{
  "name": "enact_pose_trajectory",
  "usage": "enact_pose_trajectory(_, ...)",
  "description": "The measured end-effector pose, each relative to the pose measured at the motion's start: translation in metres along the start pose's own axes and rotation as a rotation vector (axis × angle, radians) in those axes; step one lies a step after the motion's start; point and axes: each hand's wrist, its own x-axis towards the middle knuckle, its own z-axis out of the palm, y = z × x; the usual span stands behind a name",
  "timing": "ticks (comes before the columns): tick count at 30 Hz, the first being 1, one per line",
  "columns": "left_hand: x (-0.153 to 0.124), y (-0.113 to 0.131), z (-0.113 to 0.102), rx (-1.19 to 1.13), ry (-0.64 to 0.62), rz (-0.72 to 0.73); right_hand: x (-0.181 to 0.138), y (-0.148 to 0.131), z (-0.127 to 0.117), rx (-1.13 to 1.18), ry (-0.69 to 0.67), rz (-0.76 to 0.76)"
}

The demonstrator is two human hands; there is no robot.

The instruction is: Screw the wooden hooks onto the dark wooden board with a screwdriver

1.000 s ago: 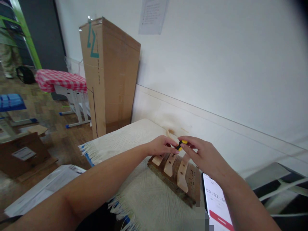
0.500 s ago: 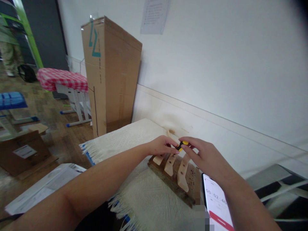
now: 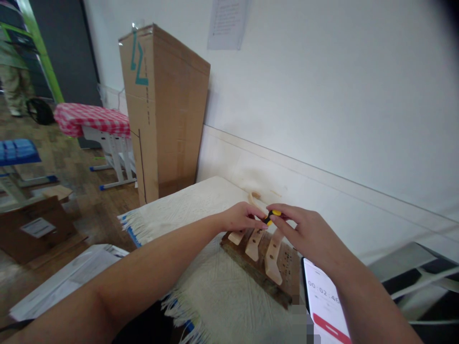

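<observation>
A short yellow-and-black screwdriver point(image 3: 274, 213) stands tilted over a dark wooden board point(image 3: 247, 268). My right hand point(image 3: 299, 228) grips the upper part of its handle. Closed at the handle's lower end are the fingers of my left hand point(image 3: 241, 217). The tool's tip is hidden behind my fingers. Several pale wooden hooks point(image 3: 273, 260) lie in a row on the board, with dark holes in them; my hands cover the far ends of some. Small dark holes or screws dot the board to the right of the hooks.
A cream fringed cloth point(image 3: 172, 210) covers the table, which stands against the white wall point(image 3: 322, 95). Right of the board lies a phone point(image 3: 324, 301) showing a timer. A tall cardboard box point(image 3: 179, 114) rises behind the table. At the far left a person point(image 3: 14, 71) stands.
The view has shifted very slightly. Both hands keep the same hold on the screwdriver, with no clear movement of the board or hooks.
</observation>
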Motion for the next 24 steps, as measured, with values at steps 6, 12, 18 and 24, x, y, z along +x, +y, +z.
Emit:
enact_pose_trajectory(6,0.0013,-0.0005,-0.0008,0.019,-0.015,-0.001,0.0000,-0.0038,-0.0015,0.004,0.000,-0.019)
enact_pose_trajectory(12,0.0011,0.0025,-0.0027,0.077,-0.021,0.032,-0.0008,-0.0047,-0.0027,0.030,-0.026,-0.050)
enact_pose_trajectory(18,0.0011,0.0007,-0.0014,0.079,-0.002,0.053,-0.0016,-0.0056,-0.0062,0.032,-0.063,-0.070)
enact_pose_trajectory(24,0.0006,0.0011,-0.0013,0.066,0.015,0.025,-0.0020,-0.0057,-0.0055,0.044,-0.057,-0.096)
